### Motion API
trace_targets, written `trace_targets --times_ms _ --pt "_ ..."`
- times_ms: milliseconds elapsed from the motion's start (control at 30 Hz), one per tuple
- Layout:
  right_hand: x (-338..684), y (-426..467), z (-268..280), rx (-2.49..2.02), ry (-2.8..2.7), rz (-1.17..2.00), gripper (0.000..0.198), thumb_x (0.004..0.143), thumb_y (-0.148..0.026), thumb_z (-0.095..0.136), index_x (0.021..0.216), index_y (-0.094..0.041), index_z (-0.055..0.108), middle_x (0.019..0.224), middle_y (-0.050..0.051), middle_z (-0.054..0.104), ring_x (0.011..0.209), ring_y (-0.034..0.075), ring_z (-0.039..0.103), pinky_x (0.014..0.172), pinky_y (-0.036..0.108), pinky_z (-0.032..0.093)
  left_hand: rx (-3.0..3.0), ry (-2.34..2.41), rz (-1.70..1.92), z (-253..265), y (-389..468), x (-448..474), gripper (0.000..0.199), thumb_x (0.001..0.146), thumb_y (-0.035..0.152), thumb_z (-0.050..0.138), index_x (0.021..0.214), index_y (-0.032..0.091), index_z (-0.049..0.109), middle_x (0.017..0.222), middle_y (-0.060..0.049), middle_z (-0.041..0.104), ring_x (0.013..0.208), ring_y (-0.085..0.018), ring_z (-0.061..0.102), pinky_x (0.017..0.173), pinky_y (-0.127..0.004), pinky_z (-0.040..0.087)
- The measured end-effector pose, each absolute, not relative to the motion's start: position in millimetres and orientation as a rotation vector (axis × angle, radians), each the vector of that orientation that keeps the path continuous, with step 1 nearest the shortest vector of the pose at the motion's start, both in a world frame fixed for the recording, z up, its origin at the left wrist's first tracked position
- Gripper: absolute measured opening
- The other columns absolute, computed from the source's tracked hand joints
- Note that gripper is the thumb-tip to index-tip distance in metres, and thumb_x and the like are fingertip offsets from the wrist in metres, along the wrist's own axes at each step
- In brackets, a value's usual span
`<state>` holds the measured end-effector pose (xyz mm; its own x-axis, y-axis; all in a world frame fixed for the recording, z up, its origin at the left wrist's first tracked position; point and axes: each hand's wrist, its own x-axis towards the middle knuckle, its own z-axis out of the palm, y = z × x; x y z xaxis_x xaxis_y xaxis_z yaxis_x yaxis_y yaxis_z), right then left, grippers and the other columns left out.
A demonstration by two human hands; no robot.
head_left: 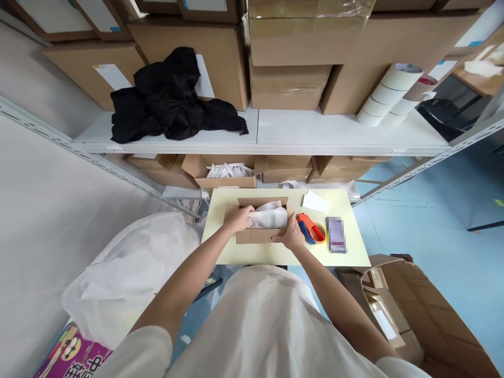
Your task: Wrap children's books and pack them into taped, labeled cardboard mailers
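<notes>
A small open cardboard box (pixel 252 236) lies on the pale yellow table with its flaps folded out. Inside it rests a bundle wrapped in white, cloudy film (pixel 271 218); its contents cannot be made out. At the box's left side, my left hand (pixel 240 218) has its fingers curled over the bundle's left end. My right hand (pixel 292 235) grips the box's right end, thumb along the front and fingers at the far side. Just right of that hand sits a red and blue tape dispenser (pixel 311 228) with a yellow-edged roll.
A white paper slip (pixel 315 201) and a blurred purple item (pixel 336 235) lie on the table (pixel 236 256). Behind stands a shelf (pixel 299 126) with boxes, black cloth (pixel 169 100) and tape rolls (pixel 389 94). A plastic bag (pixel 129 273) is left; a large open carton (pixel 429 310) is right.
</notes>
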<state>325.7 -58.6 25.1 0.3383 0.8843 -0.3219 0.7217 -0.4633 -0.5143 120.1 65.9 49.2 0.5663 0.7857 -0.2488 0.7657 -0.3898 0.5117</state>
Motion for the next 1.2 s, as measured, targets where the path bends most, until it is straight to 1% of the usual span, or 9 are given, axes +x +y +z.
trace_targets --times_ms 233,333,433,533,600,767,967,1100,1200 --pt "330.4 -56.4 17.5 -2.304 -1.461 0.818 0.122 0.059 -0.051 0.074 0.147 -0.014 -0.002 0.150 0.019 0.022 0.138 0.033 0.023 0.104 0.046 0.033 2.321 1.222 0.085 46.4 44.1 130.9 0.051 0.074 0.005 0.050 0.123 0.019 0.050 0.135 -0.014 0.050 0.127 -0.027 0.044 0.104 -0.042 0.034" --pt "333.9 -58.2 14.4 -2.246 -1.491 0.801 0.119 0.058 -0.055 0.074 0.147 -0.011 0.006 0.151 0.020 0.019 0.141 0.034 0.015 0.108 0.049 0.027 2.406 1.334 0.298 53.4 28.7 111.4 0.049 0.077 0.017 0.055 0.125 0.020 0.049 0.142 -0.014 0.041 0.136 -0.032 0.030 0.109 -0.054 0.022" --pt "340.4 -63.5 13.9 -2.150 -1.453 0.759 0.114 0.058 -0.058 0.072 0.145 -0.011 0.016 0.152 0.021 0.013 0.141 0.036 0.008 0.110 0.051 0.023 2.230 1.566 0.625 49.5 18.9 78.8 0.058 0.074 0.024 0.062 0.128 0.016 0.044 0.143 -0.019 0.036 0.137 -0.034 0.025 0.109 -0.053 0.024" --pt "351.7 -69.2 16.2 -2.084 -1.301 0.672 0.105 0.062 -0.057 0.070 0.144 -0.012 0.021 0.152 0.022 0.013 0.141 0.036 0.011 0.109 0.052 0.025 1.711 1.714 0.845 31.0 14.8 51.4 0.074 0.067 0.027 0.069 0.132 0.013 0.037 0.141 -0.022 0.036 0.132 -0.033 0.036 0.106 -0.048 0.033" --pt "360.8 -70.9 18.2 -2.051 -1.144 0.693 0.097 0.067 -0.053 0.066 0.144 -0.014 0.022 0.149 0.021 0.025 0.137 0.035 0.025 0.106 0.051 0.031 1.306 1.683 0.862 16.9 13.8 42.9 0.077 0.066 0.029 0.071 0.133 0.014 0.035 0.135 -0.020 0.044 0.119 -0.029 0.051 0.098 -0.044 0.042" --pt "375.9 -67.1 21.8 -1.871 -0.843 0.930 0.079 0.071 -0.043 0.061 0.139 -0.015 0.032 0.124 0.015 0.057 0.104 0.026 0.061 0.088 0.042 0.050 0.992 1.502 0.935 4.4 16.4 50.3 0.056 0.067 0.033 0.070 0.117 0.016 0.050 0.113 -0.014 0.062 0.098 -0.019 0.064 0.082 -0.032 0.050" --pt "365.6 -59.7 28.9 -1.725 -0.949 0.907 0.044 0.075 -0.037 0.055 0.114 -0.016 0.056 0.101 0.009 0.064 0.087 0.020 0.064 0.081 0.038 0.052 1.183 1.409 1.013 17.9 19.0 70.0 0.043 0.065 0.036 0.070 0.100 0.015 0.057 0.096 -0.009 0.066 0.088 -0.018 0.064 0.080 -0.033 0.051" --pt "354.0 -57.0 32.2 -1.720 -1.046 0.911 0.042 0.077 -0.038 0.055 0.114 -0.018 0.054 0.108 0.010 0.061 0.086 0.019 0.062 0.075 0.036 0.054 1.500 1.325 0.852 28.1 15.2 74.8 0.047 0.069 0.041 0.067 0.108 0.017 0.057 0.105 -0.010 0.061 0.094 -0.020 0.061 0.078 -0.035 0.052" --pt "354.0 -55.3 31.6 -1.745 -1.299 0.909 0.045 0.079 -0.040 0.056 0.120 -0.020 0.053 0.114 0.010 0.058 0.095 0.021 0.060 0.076 0.038 0.054 1.857 1.195 0.646 37.2 19.1 71.7 0.053 0.070 0.046 0.065 0.116 0.019 0.058 0.117 -0.012 0.056 0.106 -0.025 0.056 0.091 -0.040 0.047"
